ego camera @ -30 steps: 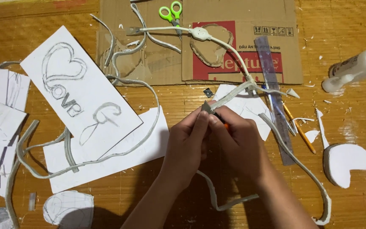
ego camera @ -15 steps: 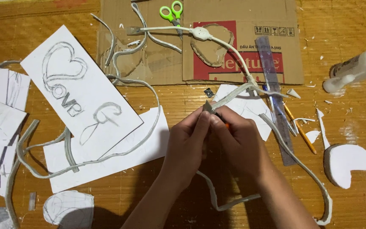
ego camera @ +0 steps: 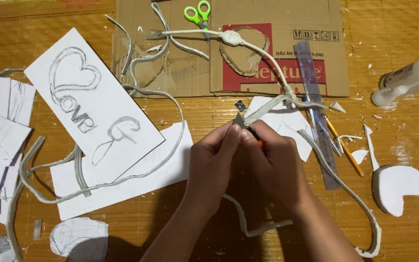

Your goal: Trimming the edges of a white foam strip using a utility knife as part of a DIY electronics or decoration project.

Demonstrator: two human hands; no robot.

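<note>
While both hands meet mid-table, left hand point(ego camera: 214, 165) pinching grey foam strip point(ego camera: 263, 110), right hand point(ego camera: 272, 162) gripping orange-handled cutter point(ego camera: 259, 142), clear ruler point(ego camera: 318, 116) just beside.

Green-handled scissors point(ego camera: 197, 12) lie on a flattened brown cardboard sheet point(ego camera: 180, 73). A white paper sheet with a pencilled heart sketch point(ego camera: 93, 104) sits left. A clear plastic ruler point(ego camera: 318, 106), an orange pencil point(ego camera: 345, 148) and a white glue bottle point(ego camera: 410, 77) lie right.
</note>
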